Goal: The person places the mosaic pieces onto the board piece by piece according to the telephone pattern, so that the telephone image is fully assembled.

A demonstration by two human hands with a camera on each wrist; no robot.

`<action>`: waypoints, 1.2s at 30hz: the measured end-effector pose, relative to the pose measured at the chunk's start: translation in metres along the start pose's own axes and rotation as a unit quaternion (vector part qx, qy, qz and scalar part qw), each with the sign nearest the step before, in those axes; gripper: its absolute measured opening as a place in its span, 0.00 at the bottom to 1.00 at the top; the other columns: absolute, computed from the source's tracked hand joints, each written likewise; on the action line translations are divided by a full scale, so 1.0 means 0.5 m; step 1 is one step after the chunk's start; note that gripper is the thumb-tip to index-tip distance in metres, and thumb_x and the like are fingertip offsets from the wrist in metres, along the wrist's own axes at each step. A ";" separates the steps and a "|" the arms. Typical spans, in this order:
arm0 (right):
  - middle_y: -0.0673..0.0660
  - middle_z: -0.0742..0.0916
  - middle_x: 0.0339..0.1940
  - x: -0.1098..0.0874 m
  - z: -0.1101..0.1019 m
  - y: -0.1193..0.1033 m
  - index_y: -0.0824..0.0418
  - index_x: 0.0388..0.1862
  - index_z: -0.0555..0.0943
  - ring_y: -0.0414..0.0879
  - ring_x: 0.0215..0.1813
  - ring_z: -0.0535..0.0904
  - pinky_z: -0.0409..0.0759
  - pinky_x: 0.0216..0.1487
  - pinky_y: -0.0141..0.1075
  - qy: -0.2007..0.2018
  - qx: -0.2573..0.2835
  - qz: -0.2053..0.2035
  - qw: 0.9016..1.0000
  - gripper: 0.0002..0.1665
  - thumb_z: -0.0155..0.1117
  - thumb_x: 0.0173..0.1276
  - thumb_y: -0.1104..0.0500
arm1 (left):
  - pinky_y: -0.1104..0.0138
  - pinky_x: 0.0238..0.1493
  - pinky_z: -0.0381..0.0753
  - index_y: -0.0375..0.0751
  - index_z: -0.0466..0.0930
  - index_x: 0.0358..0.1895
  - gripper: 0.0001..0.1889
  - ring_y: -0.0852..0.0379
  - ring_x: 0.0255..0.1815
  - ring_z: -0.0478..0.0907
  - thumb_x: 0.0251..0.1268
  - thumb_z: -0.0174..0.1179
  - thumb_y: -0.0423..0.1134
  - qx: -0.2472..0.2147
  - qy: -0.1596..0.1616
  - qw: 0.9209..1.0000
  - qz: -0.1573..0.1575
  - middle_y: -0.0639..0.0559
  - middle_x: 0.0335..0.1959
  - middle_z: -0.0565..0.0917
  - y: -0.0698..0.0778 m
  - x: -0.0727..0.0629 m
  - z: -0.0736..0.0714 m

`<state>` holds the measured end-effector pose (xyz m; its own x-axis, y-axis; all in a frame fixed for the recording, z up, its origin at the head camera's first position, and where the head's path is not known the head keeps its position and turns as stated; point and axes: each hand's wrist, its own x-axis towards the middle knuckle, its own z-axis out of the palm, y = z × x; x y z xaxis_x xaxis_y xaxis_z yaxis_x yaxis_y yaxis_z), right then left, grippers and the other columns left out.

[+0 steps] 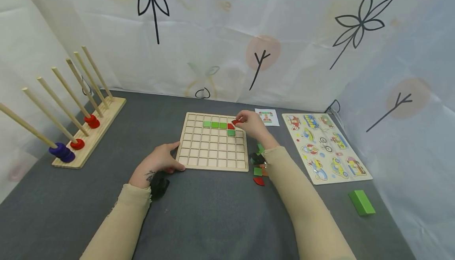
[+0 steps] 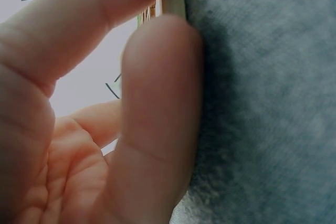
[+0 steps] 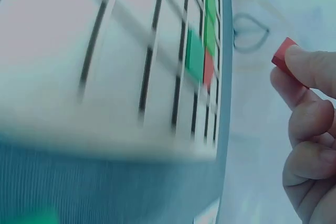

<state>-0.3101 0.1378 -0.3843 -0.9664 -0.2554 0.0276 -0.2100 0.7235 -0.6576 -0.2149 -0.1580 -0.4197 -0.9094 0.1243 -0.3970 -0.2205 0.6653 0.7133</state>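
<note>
A square wooden grid board (image 1: 213,169) lies flat on the grey table. Several green tiles (image 1: 215,125) and a red tile (image 1: 230,126) sit in cells of its upper part. My right hand (image 1: 250,124) is over the board's far right corner, pinching a small red tile (image 3: 284,51) between thumb and fingertips. At the board's near left corner is my left hand (image 1: 158,159), its straight thumb (image 2: 160,108) and forefinger touching the frame. Beside the board's right edge lie loose tiles, among them a green square (image 1: 258,171) and a red quarter-round piece (image 1: 259,181), partly hidden by my right wrist.
A pattern card (image 1: 271,118) lies behind the board. To the right are a vehicle picture puzzle (image 1: 320,153) and a green block (image 1: 361,202). A wooden peg stand (image 1: 113,106) with red and purple rings stands at left. Printed cloth hangs behind the table.
</note>
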 end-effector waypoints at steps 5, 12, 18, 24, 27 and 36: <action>0.57 0.83 0.37 0.032 0.048 -0.047 0.57 0.43 0.80 0.48 0.36 0.79 0.76 0.33 0.34 -0.006 0.008 -0.017 1.000 0.09 0.62 0.64 0.61 | 0.65 0.23 0.77 0.41 0.50 0.73 0.53 0.57 0.14 0.74 0.41 0.74 0.35 -0.010 -0.002 1.000 0.005 0.43 0.23 0.78 -0.003 -0.002 -0.001; 0.57 0.83 0.38 0.060 0.104 -0.093 0.57 0.47 0.80 0.47 0.31 0.75 0.70 0.28 0.32 -0.017 0.003 -0.037 0.999 0.11 0.59 0.66 0.60 | 0.65 0.23 0.77 0.40 0.51 0.72 0.53 0.57 0.15 0.75 0.41 0.74 0.35 -0.013 0.003 1.000 0.002 0.41 0.35 0.78 -0.001 0.000 0.001; 0.56 0.83 0.43 0.077 0.144 -0.120 0.55 0.51 0.79 0.46 0.32 0.76 0.70 0.30 0.34 -0.036 -0.047 -0.049 0.997 0.13 0.56 0.68 0.60 | 0.65 0.24 0.77 0.40 0.51 0.72 0.53 0.56 0.16 0.75 0.41 0.74 0.36 -0.014 -0.002 1.000 -0.003 0.42 0.34 0.79 -0.003 0.000 0.002; 0.54 0.83 0.49 0.088 0.169 -0.133 0.52 0.51 0.81 0.47 0.45 0.79 0.76 0.38 0.36 -0.030 -0.109 -0.054 0.992 0.14 0.58 0.67 0.59 | 0.65 0.23 0.77 0.40 0.51 0.73 0.53 0.56 0.16 0.75 0.41 0.74 0.36 -0.015 0.000 1.000 0.000 0.42 0.31 0.78 -0.003 0.000 0.002; 0.53 0.83 0.50 0.093 0.174 -0.138 0.51 0.51 0.81 0.47 0.49 0.79 0.77 0.42 0.38 -0.029 -0.126 -0.050 0.990 0.14 0.58 0.67 0.59 | 0.65 0.23 0.77 0.40 0.51 0.72 0.53 0.56 0.16 0.75 0.40 0.74 0.36 -0.013 0.002 1.000 0.002 0.42 0.31 0.78 -0.003 0.003 0.003; 0.50 0.83 0.51 0.103 0.183 -0.152 0.51 0.49 0.83 0.46 0.53 0.78 0.77 0.49 0.38 -0.047 -0.150 -0.042 0.987 0.14 0.55 0.69 0.62 | 0.66 0.23 0.77 0.40 0.52 0.72 0.53 0.56 0.17 0.76 0.40 0.75 0.36 -0.006 0.005 1.000 -0.007 0.42 0.34 0.77 -0.004 0.006 0.003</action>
<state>-0.3302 0.0108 -0.4019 -0.9289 -0.3704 -0.0064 -0.3367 0.8513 -0.4024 -0.2166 -0.1579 -0.4233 -0.9093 0.1080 -0.4018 -0.2377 0.6577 0.7148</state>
